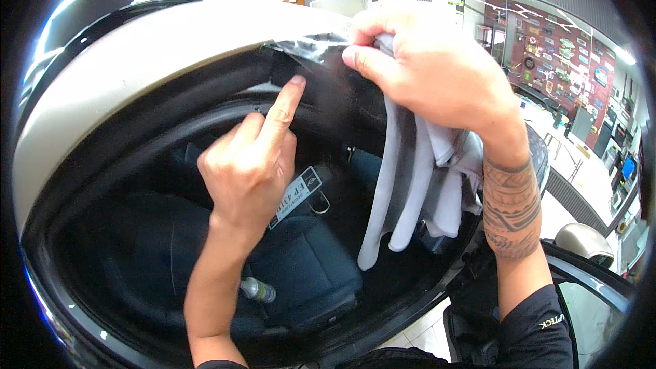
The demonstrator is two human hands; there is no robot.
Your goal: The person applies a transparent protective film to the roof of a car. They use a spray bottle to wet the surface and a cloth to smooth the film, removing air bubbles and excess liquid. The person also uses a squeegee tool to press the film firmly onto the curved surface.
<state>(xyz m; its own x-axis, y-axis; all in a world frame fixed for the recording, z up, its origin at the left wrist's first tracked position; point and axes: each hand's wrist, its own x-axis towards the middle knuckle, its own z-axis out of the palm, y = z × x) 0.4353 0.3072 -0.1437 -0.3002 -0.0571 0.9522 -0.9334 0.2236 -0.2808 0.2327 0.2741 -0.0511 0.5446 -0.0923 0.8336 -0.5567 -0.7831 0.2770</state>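
The right hand [437,72] partly hides grey cloth [417,184], apparently gripped.

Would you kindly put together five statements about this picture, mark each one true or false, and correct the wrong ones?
1. The right hand holds a gray cloth. True.
2. All the fingers of the left hand are stretched straight. False: the index finger points out while the others are curled.
3. Clear film shows beside the right hand, at the edge of the roof. True.
4. The roof is bright red. False: it is pale.
5. The bottle stands on top of the roof. False: it is inside the car, by the seat.
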